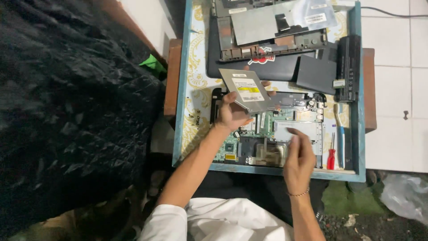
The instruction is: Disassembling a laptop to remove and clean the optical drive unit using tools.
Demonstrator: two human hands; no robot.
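My left hand (232, 114) holds a flat silver optical drive (247, 90) with a yellow and white label, lifted and tilted above an opened laptop base (294, 122). The base shows its green circuit board and a metal shield. My right hand (298, 158) hovers blurred over the board's right part with fingers loosely apart and nothing in it.
Everything lies on a low table (191, 80) with a patterned top and blue rim. Black laptop covers (272, 67), a keyboard frame (272, 31) and a battery (348, 67) lie at the far end. A red screwdriver (331, 156) and a blue toothbrush (341, 136) rest at right. A dark quilted cloth (76, 102) fills the left.
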